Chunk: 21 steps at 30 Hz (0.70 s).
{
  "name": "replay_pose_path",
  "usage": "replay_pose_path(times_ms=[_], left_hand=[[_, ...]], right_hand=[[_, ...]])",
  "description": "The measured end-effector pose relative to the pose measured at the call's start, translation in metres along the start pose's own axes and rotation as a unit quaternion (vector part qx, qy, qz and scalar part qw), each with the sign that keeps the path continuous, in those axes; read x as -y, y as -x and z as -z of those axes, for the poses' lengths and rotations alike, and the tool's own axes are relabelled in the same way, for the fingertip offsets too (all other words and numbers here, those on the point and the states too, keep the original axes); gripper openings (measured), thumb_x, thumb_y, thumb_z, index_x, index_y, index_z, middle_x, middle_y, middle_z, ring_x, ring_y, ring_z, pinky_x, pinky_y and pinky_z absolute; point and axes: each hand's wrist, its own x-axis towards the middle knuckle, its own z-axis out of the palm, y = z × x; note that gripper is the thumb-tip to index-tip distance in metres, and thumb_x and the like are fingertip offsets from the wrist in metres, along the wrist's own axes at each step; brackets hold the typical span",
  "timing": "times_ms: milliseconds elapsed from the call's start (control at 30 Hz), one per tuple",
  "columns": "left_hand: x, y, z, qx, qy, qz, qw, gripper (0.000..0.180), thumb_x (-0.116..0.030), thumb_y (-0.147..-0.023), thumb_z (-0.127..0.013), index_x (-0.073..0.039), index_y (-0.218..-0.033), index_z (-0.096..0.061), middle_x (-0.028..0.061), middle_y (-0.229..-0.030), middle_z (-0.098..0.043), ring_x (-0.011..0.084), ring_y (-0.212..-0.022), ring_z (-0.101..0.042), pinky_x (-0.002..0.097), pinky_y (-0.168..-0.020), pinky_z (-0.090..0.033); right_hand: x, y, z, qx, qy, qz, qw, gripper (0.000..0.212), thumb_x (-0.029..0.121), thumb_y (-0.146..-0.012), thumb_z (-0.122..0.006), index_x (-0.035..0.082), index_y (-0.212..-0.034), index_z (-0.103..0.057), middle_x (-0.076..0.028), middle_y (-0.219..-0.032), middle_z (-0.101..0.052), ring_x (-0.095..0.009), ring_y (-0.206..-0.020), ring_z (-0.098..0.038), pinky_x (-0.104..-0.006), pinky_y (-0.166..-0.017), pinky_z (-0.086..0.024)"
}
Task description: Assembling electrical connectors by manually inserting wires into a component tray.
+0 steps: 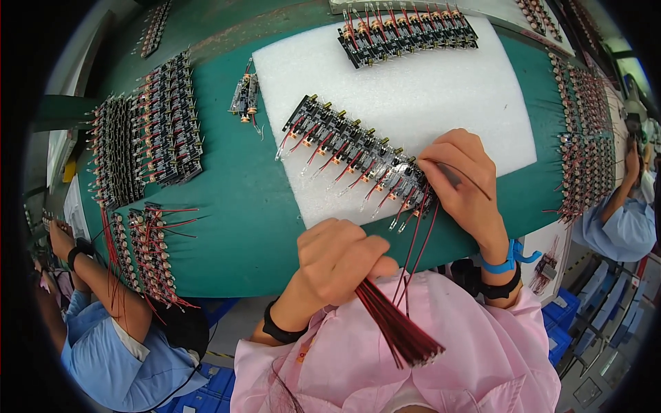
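1. The left hand is closed in a fist around the wires, a red-and-black bundle, just off the near edge of the foam. The bundle's free ends point down and to the right, away from the foam.
2. The right hand holds a narrow pinch between thumb and forefinger over the foam's near right part. A dark wire runs from the pinch across the hand; the exact contact at its tip is hidden.
3. The strip, a row of joined boards with red leads, lies aslant across the foam's left half, its right end at the pinch. Several long leads hang from that end past the foam's near edge.
4. A second row of boards lies along the foam's far edge.
5. Some loose boards lie just left of the foam, on the green mat.
6. Board stacks stand well left of the foam; more rows lie to its right.
7. Co-workers in blue sit beyond both sides of the foam.
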Motion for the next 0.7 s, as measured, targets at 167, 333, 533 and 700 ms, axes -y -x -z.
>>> replay_pose_path(times_ms=[167,333,533,700], left_hand=[[-0.004,-0.005,0.001,0.07,-0.048,0.006,0.996,0.031,-0.026,-0.075,-0.052,-0.002,-0.057,-0.042,0.0082,-0.06,-0.05,0.023,-0.05,-0.05,0.0292,-0.046,-0.039],[-0.001,-0.009,-0.002,0.109,-0.109,-0.008,0.988,0.032,-0.024,-0.073,-0.055,-0.004,-0.055,-0.037,0.0139,-0.082,-0.055,0.0307,-0.085,-0.053,0.0432,-0.075,-0.038],[0.001,-0.006,-0.005,0.123,-0.104,0.013,0.987,0.031,-0.024,-0.073,-0.054,-0.004,-0.055,-0.037,0.016,-0.088,-0.055,0.0328,-0.093,-0.051,0.0465,-0.081,-0.035],[0.001,-0.006,-0.005,0.122,-0.101,0.014,0.987,0.031,-0.024,-0.074,-0.054,-0.004,-0.056,-0.038,0.0159,-0.088,-0.055,0.0325,-0.094,-0.051,0.0462,-0.081,-0.035]], right_hand=[[-0.001,0.001,-0.001,-0.006,0.001,-0.011,1.0,0.01,-0.001,-0.06,-0.06,0.0,-0.067,-0.055,-0.008,-0.066,-0.051,-0.02,-0.065,-0.047,-0.0271,-0.058,-0.037],[-0.001,-0.001,0.001,0.023,-0.027,-0.07,0.997,0.008,-0.001,-0.061,-0.06,-0.001,-0.067,-0.055,-0.008,-0.067,-0.053,-0.019,-0.065,-0.048,-0.0255,-0.057,-0.038],[-0.002,0.001,0.001,0.029,-0.057,-0.074,0.995,0.006,-0.001,-0.062,-0.059,-0.002,-0.067,-0.055,-0.007,-0.066,-0.053,-0.018,-0.064,-0.048,-0.0239,-0.054,-0.038],[-0.003,0.002,-0.002,0.016,-0.069,-0.079,0.994,0.006,-0.001,-0.062,-0.059,-0.003,-0.067,-0.055,-0.008,-0.066,-0.052,-0.017,-0.063,-0.048,-0.024,-0.054,-0.038]])
